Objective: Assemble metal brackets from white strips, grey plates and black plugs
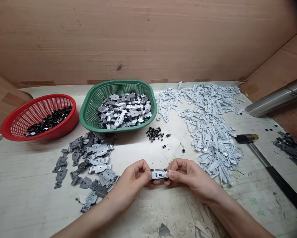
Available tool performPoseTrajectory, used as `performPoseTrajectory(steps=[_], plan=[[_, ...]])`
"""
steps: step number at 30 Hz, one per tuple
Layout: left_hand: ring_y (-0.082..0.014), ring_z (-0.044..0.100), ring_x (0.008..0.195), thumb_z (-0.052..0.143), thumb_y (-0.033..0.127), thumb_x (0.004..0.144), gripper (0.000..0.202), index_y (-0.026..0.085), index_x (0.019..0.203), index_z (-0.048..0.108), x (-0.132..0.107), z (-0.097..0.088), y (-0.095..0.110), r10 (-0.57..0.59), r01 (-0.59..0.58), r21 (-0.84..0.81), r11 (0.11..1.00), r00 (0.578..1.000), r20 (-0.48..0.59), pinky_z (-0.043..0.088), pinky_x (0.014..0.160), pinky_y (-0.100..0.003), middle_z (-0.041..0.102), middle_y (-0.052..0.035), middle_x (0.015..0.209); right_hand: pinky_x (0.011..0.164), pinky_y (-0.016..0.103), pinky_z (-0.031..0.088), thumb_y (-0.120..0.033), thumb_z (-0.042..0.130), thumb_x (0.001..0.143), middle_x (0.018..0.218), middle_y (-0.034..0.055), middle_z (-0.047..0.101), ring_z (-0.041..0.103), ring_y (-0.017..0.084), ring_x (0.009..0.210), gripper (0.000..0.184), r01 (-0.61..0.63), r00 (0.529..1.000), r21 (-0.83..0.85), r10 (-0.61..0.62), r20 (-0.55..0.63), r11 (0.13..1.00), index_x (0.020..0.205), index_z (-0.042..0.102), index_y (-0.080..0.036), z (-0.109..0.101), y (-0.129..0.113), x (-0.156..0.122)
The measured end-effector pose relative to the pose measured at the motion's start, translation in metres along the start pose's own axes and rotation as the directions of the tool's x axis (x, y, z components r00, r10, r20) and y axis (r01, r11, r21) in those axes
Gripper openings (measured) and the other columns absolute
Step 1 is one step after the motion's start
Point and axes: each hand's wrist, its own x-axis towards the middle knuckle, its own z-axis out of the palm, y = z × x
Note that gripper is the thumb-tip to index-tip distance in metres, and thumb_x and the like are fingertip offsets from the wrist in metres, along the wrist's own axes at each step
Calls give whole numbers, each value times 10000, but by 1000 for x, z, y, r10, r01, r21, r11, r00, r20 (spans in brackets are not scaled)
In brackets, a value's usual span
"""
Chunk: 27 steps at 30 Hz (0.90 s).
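Between my two hands, above the front middle of the table, is a small white toy race car (159, 174) with black wheels. The fingers of my left hand (138, 173) pinch its left end. At the other end, my right hand (182, 172) grips it with thumb and fingers. Fingertips cover both ends of the car. Beyond my hands lies a small pile of black wheels (154, 133), with a few loose ones nearer. Grey chassis pieces (99, 158) are heaped to the left of my hands, and white car body shells (213, 132) spread out on the right.
A green basket (85, 114) holds many toy cars. Left of it, a red basket (8, 127) contains shiny black parts. A hammer (270, 165) lies at the right, near a metal pipe (275, 100) and dark scraps (291, 148). Cardboard walls (138, 39) enclose the table.
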Motion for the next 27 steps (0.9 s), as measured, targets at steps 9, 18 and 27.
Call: performPoseTrajectory(steps=[9, 18, 27], plan=[[-76, 503, 484, 565, 408, 813, 248, 173, 882, 524, -5, 4, 2, -84, 72, 148, 986, 993, 78, 399, 492, -199, 542, 38, 618, 693, 300, 537, -279, 731, 720, 779, 24, 634, 649, 137, 691, 224, 61, 997, 88, -64, 40, 994, 747, 569, -127, 7, 5, 1], [-85, 485, 489, 492, 449, 846, 305, 152, 788, 530, -9, 9, 4, -78, 60, 188, 980, 993, 88, 394, 501, -205, 533, 22, 561, 612, 261, 523, -288, 735, 711, 689, 10, 638, 635, 130, 624, 242, 55, 998, 57, -57, 41, 997, 739, 541, -145, 9, 11, -1], [-83, 480, 492, 483, 449, 850, 306, 153, 782, 523, -10, 10, 4, -105, 91, 180, 979, 992, 70, 376, 495, -203, 530, 19, 591, 575, 283, 526, -328, 707, 737, 707, 0, 620, 606, 115, 566, 300, -1, 989, -6, 2, 147, 1000, 895, 513, -163, 7, 12, -3]])
